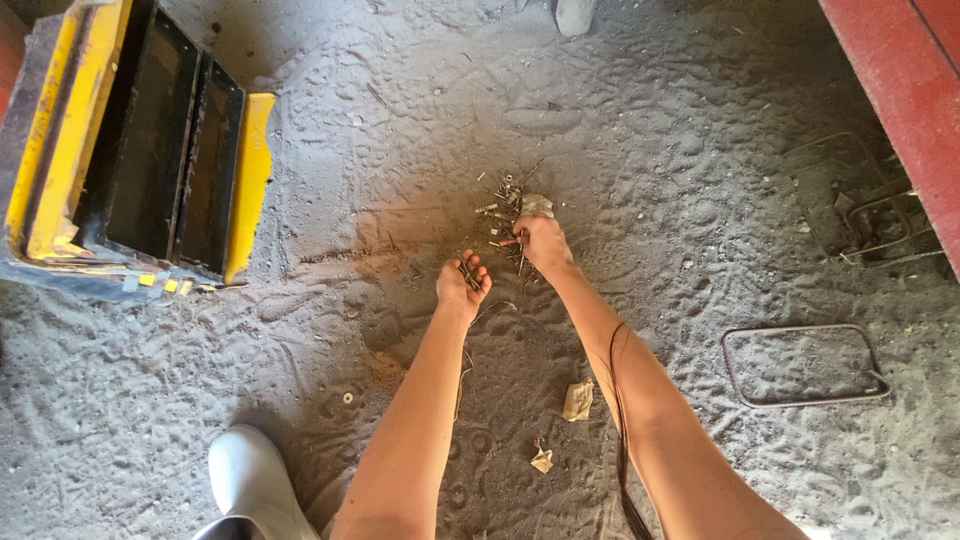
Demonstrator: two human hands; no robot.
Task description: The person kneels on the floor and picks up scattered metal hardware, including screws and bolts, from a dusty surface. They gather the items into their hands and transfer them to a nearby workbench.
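A small heap of rusty nails and screws (503, 200) lies on the sandy ground. My right hand (541, 241) reaches down at the heap's near edge, fingers closed on a nail or screw, with a crumpled scrap of paper (537, 204) just beyond it. My left hand (463, 283) is held palm up, cupped, with a few dark nails or screws resting in it. A thin black cord (617, 400) runs along my right forearm.
An open yellow and black metal box (150, 150) stands at the left. A wire rectangle (805, 365) lies on the sand at right, more bent wire (880, 225) beside a red beam (905, 90). My white boot (250, 480) is below. Paper scraps (577, 400) lie between my arms.
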